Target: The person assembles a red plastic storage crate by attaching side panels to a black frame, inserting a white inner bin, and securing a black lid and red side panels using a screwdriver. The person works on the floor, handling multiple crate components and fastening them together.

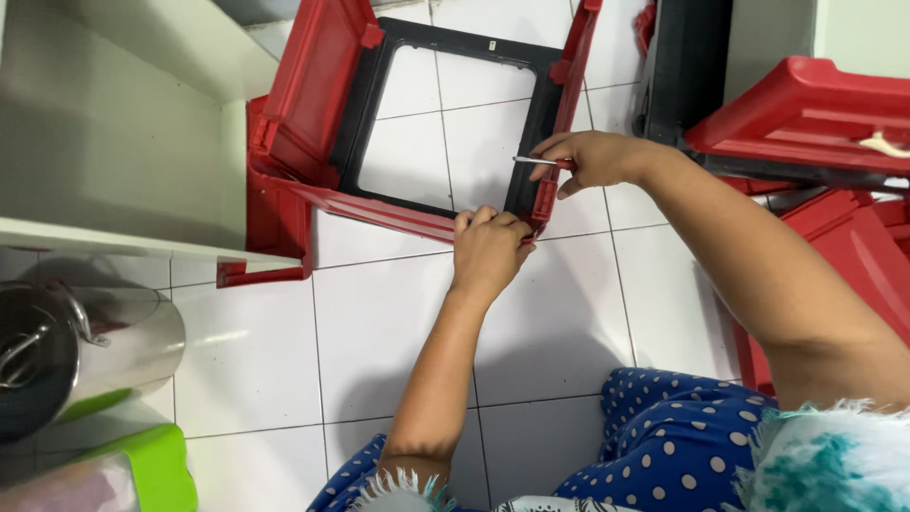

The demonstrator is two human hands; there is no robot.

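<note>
A: Where is the red plastic frame with the black square inner rim placed, and what is held?

B: It is laid on the white tiled floor, partly under the white shelf unit. Its near right corner is gripped by the left hand, fingers curled shut over the edge. A thin metal tool with a red handle, likely a screwdriver, is pinched in the closed right hand

A: Step in hand?

B: A fastening at the right side of the frame is judged to be worked on, tip laid against the black rim. Next, a steady brace from the left hand and an aligned tip would be called for

A: Anything hidden?

B: The screw itself cannot be made out. More red and black panels are cut off at right; a steel pot and a green lid are cropped at left
</note>
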